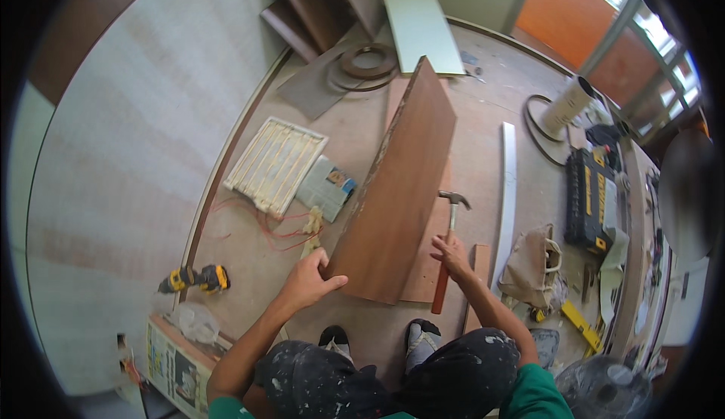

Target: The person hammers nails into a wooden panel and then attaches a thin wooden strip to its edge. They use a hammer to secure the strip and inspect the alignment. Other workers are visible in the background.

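Note:
A long brown wood-faced board [404, 200] stands tilted on its edge before me, its rough raw edge up along the left side. My left hand [306, 281] is closed on the board's near left corner, thumb over the brown face and fingers round the edge. Just right of the board, my right hand [451, 257] grips a claw hammer [440, 291] by its handle, with the metal head pointing away from me. The hammer head appears close to the board's right side; whether they touch I cannot tell. Under the board lies another flat wooden piece [423, 287].
Left of the board lie a slatted panel [278, 164], a folded newspaper [326, 186] and a yellow-black cordless drill [195, 278]. Rolls of edge banding [368, 62] and a pale panel [423, 26] are farther off. To the right are a white strip [505, 200], a cloth bag [529, 268] and a black toolbox [587, 200].

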Available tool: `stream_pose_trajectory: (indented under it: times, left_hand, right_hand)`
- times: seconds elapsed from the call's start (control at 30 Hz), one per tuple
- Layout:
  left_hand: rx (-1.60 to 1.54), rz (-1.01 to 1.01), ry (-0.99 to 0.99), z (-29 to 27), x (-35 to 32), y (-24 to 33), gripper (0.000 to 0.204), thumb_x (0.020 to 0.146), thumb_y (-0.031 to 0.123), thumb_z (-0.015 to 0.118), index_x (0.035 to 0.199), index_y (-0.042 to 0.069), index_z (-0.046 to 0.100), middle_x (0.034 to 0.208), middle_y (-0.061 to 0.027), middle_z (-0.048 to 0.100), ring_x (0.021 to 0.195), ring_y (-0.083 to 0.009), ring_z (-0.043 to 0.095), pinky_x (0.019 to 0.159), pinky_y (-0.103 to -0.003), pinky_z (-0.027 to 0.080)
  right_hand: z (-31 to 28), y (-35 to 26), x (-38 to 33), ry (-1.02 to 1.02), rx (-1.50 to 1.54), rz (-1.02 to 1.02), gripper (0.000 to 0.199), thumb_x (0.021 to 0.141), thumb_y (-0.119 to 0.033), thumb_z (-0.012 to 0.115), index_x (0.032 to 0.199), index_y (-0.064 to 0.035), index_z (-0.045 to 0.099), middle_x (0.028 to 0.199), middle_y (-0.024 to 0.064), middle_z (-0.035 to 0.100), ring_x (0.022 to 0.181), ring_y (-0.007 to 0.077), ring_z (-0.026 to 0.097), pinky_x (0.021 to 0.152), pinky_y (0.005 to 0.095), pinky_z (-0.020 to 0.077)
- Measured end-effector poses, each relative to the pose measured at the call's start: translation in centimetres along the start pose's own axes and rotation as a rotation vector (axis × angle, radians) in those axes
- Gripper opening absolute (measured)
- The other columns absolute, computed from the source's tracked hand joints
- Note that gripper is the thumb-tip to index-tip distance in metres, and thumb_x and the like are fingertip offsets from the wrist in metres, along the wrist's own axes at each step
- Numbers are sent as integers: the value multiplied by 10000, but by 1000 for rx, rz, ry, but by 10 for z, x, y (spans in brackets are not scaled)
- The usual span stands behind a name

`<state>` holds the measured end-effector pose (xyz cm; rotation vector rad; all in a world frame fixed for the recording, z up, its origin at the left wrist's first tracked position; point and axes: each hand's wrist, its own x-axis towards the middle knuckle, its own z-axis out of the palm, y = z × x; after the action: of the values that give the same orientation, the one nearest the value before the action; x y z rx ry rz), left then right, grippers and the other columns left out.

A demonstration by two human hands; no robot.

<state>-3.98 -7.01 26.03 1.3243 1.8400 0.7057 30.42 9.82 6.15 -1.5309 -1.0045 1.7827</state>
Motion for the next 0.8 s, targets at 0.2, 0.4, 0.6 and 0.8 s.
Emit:
stream_pose_trajectory:
  times: [0.2, 0.4, 0.6, 0.8]
  left_hand:
    - [249, 114, 29, -10, 1, 52, 440, 735, 234, 881, 881, 23, 523, 737, -186, 550, 683, -350, 552, 659, -443, 473]
    - [217, 175, -57, 27, -7, 21, 461, 723, 115, 824, 1073, -25, 559, 954, -234, 642, 917, -416, 652, 821, -467, 508]
    - [261, 191, -231, 27, -6, 50, 696, 792, 208, 830, 1381, -13, 532, 1287, -276, 616, 1171, -420, 621, 1026, -471, 473]
    - [314, 366, -375, 30, 15, 40, 971, 823, 259, 809, 1588, -33, 286, 1543, -293, 429, 1424, -450, 450, 1186, -472, 385]
  right_hand:
    - [12, -9, -20, 12, 27, -43, 455, 976, -305, 763, 1242, 22, 591, 1126, 110, 626, 1015, 213, 667, 792, 370, 645]
    - [-8, -8, -36, 2, -22, -90, 413, 956, -342, 778, 1132, -11, 606, 1033, 86, 626, 934, 187, 641, 713, 352, 620]
    - [-13, -33, -65, 55, -32, -137, 407, 964, -370, 765, 1104, -20, 611, 1008, 99, 647, 879, 197, 652, 696, 342, 610]
    - [15, -137, -78, 133, 102, -417, 515, 948, -396, 786, 1163, 46, 633, 940, 69, 673, 815, 133, 642, 707, 287, 584]
